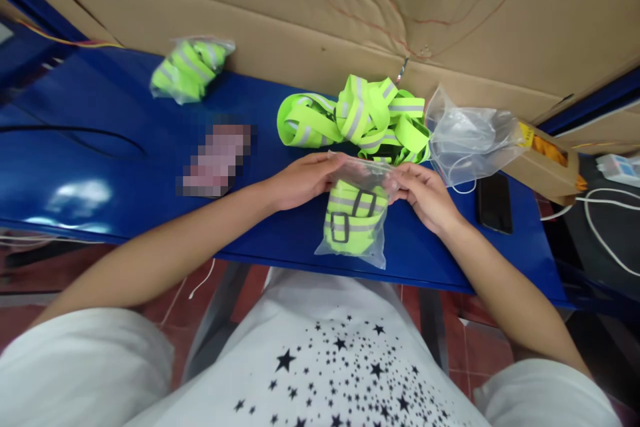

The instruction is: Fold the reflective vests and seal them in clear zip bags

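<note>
A clear plastic bag (353,223) with a folded neon-yellow reflective strap and black buckles inside hangs over the front part of the blue table. My left hand (309,179) pinches its upper left corner. At the upper right corner, the fingers of my right hand (423,192) are closed on the same bag. Just behind the hands lies a loose pile of neon-yellow straps (363,113) with grey stripes. Another bagged strap bundle (189,70) rests at the back left of the table.
On the blue table (115,127) are a pixelated pinkish item (217,160) at left, clear plastic bags (467,137), a black phone (494,202) and a cardboard box (545,163) at right. A black cable crosses the left side. Cardboard stands behind.
</note>
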Available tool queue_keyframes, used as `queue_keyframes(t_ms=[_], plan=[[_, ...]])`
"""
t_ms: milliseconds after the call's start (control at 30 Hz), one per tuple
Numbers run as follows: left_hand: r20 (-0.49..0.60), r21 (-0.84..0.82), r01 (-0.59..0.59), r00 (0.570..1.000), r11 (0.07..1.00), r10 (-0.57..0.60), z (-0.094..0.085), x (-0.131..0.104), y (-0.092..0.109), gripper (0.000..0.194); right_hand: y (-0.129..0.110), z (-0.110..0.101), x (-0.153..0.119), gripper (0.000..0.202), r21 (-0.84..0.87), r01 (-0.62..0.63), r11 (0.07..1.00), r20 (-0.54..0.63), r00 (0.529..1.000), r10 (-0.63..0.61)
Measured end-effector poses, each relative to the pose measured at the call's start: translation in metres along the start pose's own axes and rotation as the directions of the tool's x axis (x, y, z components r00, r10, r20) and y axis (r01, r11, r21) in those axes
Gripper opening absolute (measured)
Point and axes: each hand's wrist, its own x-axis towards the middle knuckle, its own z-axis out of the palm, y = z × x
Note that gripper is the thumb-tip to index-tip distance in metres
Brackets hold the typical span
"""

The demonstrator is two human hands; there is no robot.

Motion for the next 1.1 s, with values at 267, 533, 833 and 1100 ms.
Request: queue_keyframes(t_ms=[267, 533, 833, 1100], plan=[[0.033, -0.062, 0.003, 0.999, 0.998, -0.001, 0.005, -0.006, 0.009, 0.054, -0.001, 0.005, -0.003, 0.02, 0.033, 0.115, 0.993, -0.121, 0.986, -0.11], [-0.068, -0.036, -0.046, 0.997, 0.998, 0.044, 0.011, -0.007, 0.003, 0.055, 0.006, 0.005, -0.003, 0.026, -0.165, 0.242, 0.956, -0.13, 0.956, -0.264], [-0.085, 0.095, -0.019, 0.996, 0.995, 0.027, 0.017, -0.011, 0.007, 0.057, -0.008, 0.005, -0.023, 0.018, -0.381, 0.484, 0.788, 0.299, 0.871, -0.39], [-0.088, 0.272, 0.067, 0.995, 0.96, -0.044, 0.004, -0.005, 0.01, 0.065, -0.009, 0.006, -0.023, 0.024, -0.42, 0.287, 0.861, 0.486, 0.872, -0.054]])
